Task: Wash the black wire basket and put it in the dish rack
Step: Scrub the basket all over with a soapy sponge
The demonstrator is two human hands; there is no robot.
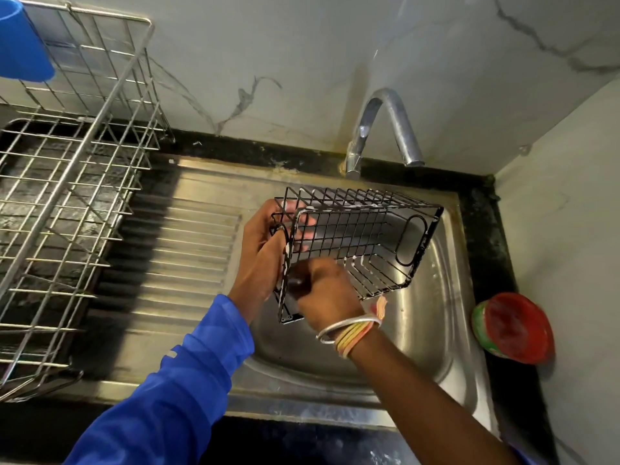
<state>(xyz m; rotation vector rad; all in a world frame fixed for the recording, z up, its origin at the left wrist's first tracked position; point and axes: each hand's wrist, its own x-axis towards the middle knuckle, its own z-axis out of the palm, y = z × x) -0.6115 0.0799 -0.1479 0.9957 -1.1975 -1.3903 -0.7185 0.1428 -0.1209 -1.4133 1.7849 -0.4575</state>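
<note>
The black wire basket (pixel 365 229) is held tilted on its side above the steel sink (pixel 436 330), with white suds on some wires. My left hand (pixel 265 250) grips its left end, fingers reaching through the wires. My right hand (pixel 322 290) is blurred at the basket's lower front edge, fingers curled round something dark that I cannot make out. The steel dish rack (pixel 67 196) stands to the left on the counter.
A curved steel tap (pixel 382 129) rises behind the sink with no water visible. A ribbed drainboard (pixel 181 250) lies between the sink and the rack. A red-lidded round tub (pixel 513 327) sits on the black counter at the right. A blue cup (pixel 20 45) hangs at the rack's top left.
</note>
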